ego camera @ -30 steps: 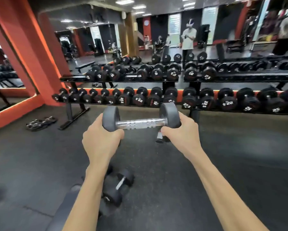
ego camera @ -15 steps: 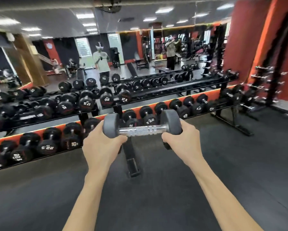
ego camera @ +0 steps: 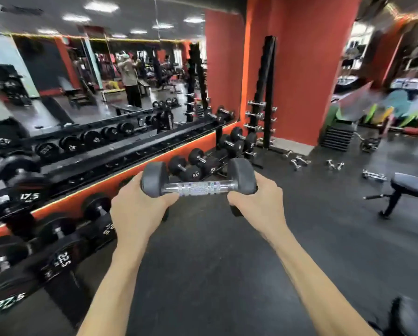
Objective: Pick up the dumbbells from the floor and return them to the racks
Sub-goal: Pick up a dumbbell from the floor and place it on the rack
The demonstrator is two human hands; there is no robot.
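Observation:
I hold a dark grey dumbbell (ego camera: 197, 187) with a knurled chrome handle level at chest height, well above the floor. My left hand (ego camera: 140, 209) cups its left head from below, and my right hand (ego camera: 256, 200) cups its right head. A second dark dumbbell end peeks out under my right hand. The long two-tier black rack (ego camera: 135, 154) runs along the mirrored wall on my left, loaded with black rubber dumbbells marked 17.5, 22.5, 25 and 27.5. Its far end carries smaller dumbbells (ego camera: 195, 174).
A vertical rack of chrome dumbbells (ego camera: 261, 122) stands against the red pillar. Several small chrome dumbbells (ego camera: 300, 162) lie on the floor past it. A bench (ego camera: 413, 187) stands at the right, another padded seat (ego camera: 411, 318) at the lower right. Stacked step platforms (ego camera: 337, 137) sit behind.
My view has swung right along the rack toward its far end and the red pillar. Both hands keep the dumbbell in the same hold in front of me.

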